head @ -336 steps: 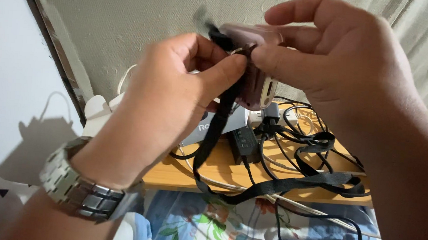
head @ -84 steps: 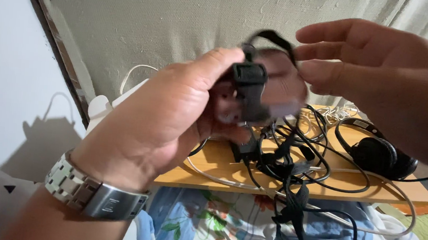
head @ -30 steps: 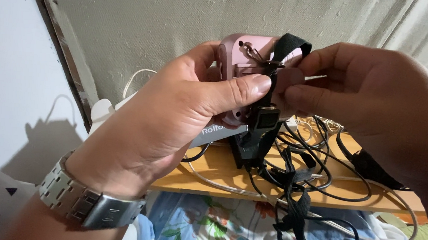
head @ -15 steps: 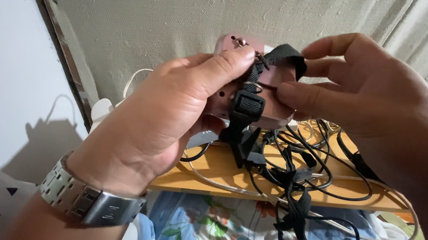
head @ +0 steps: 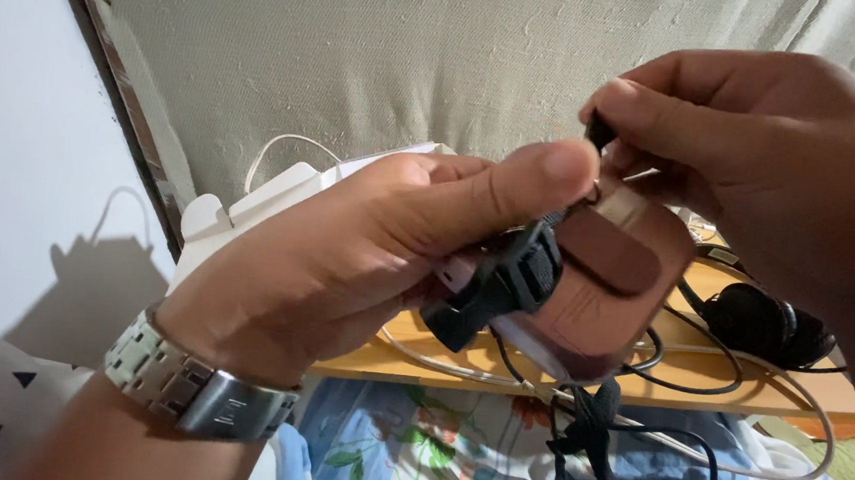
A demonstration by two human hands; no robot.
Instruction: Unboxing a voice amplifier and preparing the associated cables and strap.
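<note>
At nine o'clock of the frame a metal watch (head: 198, 394) sat on the left wrist. The left hand (head: 346, 254) was closed around a small pink device (head: 600, 282), thumb pressed along its top edge. A black strap (head: 505, 281) with a buckle ran across the device's near side. At two o'clock the right hand (head: 764, 163) pinched the strap's upper end. Below, at four o'clock, black headphones (head: 758, 323) lay on a wooden shelf (head: 738, 387) among loose cables (head: 634, 435).

The left hand (head: 366, 256) covers the near end of the small pink plastic device (head: 600, 282); the black woven strap (head: 588, 452) below it runs off the bottom edge.
</note>
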